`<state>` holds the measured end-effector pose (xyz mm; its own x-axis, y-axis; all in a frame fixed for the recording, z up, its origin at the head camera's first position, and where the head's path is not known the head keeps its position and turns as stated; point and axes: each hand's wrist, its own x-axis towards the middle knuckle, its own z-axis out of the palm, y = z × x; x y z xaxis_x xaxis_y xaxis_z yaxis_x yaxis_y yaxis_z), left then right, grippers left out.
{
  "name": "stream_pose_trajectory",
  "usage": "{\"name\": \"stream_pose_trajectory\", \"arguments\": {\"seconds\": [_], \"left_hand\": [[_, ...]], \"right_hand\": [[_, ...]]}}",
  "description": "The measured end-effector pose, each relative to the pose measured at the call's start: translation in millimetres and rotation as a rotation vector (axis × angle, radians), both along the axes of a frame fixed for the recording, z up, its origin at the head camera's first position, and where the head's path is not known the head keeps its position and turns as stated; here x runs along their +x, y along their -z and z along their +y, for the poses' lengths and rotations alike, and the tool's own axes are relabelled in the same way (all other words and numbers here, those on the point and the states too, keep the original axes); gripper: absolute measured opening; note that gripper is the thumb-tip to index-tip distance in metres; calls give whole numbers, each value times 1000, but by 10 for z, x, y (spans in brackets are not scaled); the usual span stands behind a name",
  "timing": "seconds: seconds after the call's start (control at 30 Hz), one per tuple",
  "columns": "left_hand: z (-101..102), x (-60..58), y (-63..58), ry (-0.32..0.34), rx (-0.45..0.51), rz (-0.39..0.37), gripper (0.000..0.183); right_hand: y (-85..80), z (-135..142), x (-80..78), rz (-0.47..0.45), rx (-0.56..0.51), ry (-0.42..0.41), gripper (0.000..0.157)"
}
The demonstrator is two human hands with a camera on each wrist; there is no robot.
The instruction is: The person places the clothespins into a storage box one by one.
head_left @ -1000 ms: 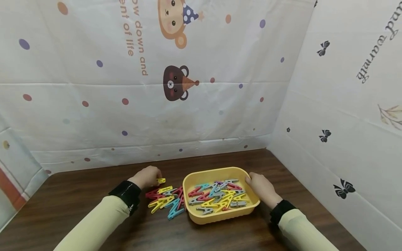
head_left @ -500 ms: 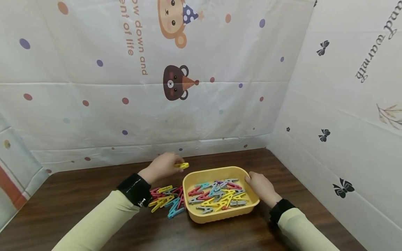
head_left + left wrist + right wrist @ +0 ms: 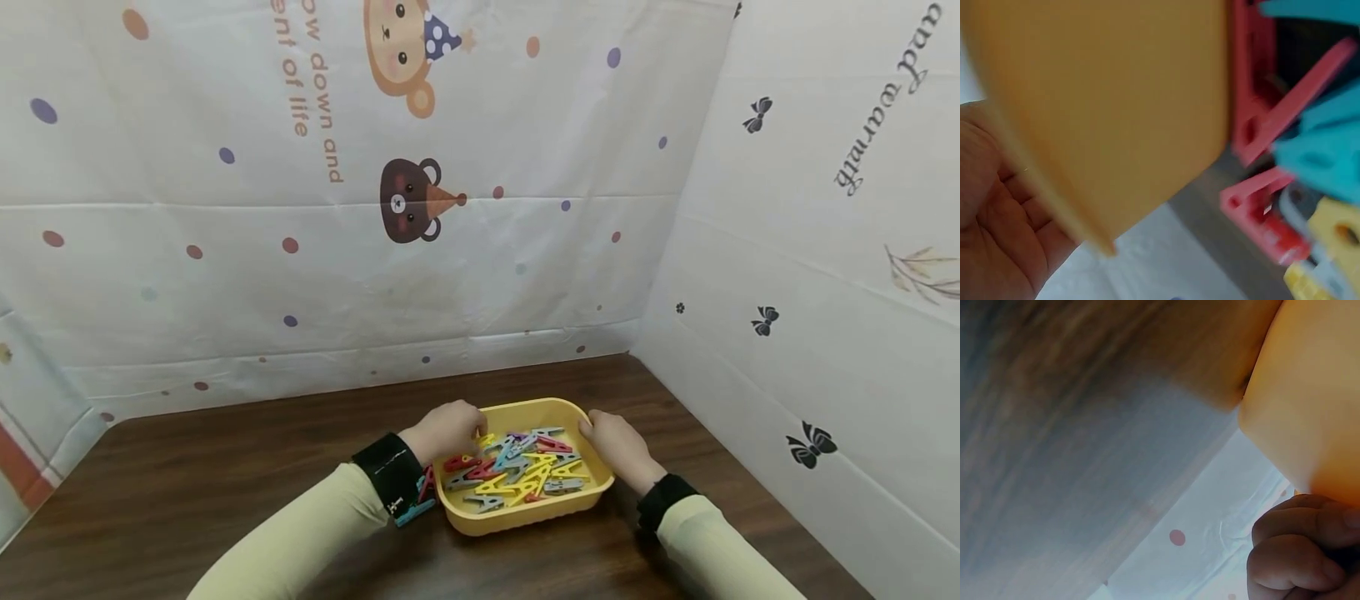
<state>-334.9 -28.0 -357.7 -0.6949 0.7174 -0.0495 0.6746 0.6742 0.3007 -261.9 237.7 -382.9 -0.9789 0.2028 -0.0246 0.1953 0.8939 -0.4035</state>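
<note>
My left hand has its fingers over the left side of a yellow plastic basket. A yellow clothespin shows at its fingertips, held low over other clothespins in yellow, red, blue and grey. In the left wrist view, the basket wall hides the fingertips from sight. My right hand grips the basket's right rim; its curled fingers appear against the outer wall in the right wrist view.
Loose clothespins lie on the dark wooden table left of the basket, partly hidden by my left wrist. Red and blue ones sit close to the wall. Patterned white sheets hang behind and at the right.
My left hand lifted a yellow clothespin from beside the loose pile and carried it right, over and down into the basket. The right hand keeps its grip on the rim.
</note>
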Motion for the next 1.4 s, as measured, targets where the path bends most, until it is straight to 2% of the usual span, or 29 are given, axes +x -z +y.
{"name": "stream_pose_trajectory", "arguments": {"seconds": [0.1, 0.23, 0.53, 0.67, 0.77, 0.9, 1.07, 1.17, 1.4], "left_hand": [[27, -19, 113, -6, 0, -13, 17], [66, -29, 176, -8, -12, -13, 17], [101, -12, 209, -29, -37, -1, 21], [61, -27, 232, -20, 15, -2, 23], [-16, -7, 170, -4, 80, -2, 22], [-183, 25, -25, 7, 156, -2, 21], [-550, 42, -215, -20, 179, 42, 19], [-801, 47, -233, -43, 154, 68, 16], [-1311, 118, -162, -70, 64, 117, 20]], "right_hand": [[-8, -1, -1, -8, 1, 0, 28], [-23, 9, -16, -15, 9, 0, 30], [-23, 5, -26, -31, 8, -5, 34], [-16, 2, -24, -28, 16, -6, 34], [-13, 1, -20, -27, 16, -7, 34], [-16, 12, -18, -23, 16, -4, 32], [-24, 4, -20, -12, 19, -5, 30], [-24, 0, -14, -13, 24, -11, 29], [-35, -8, 4, -22, 18, -8, 30]]}}
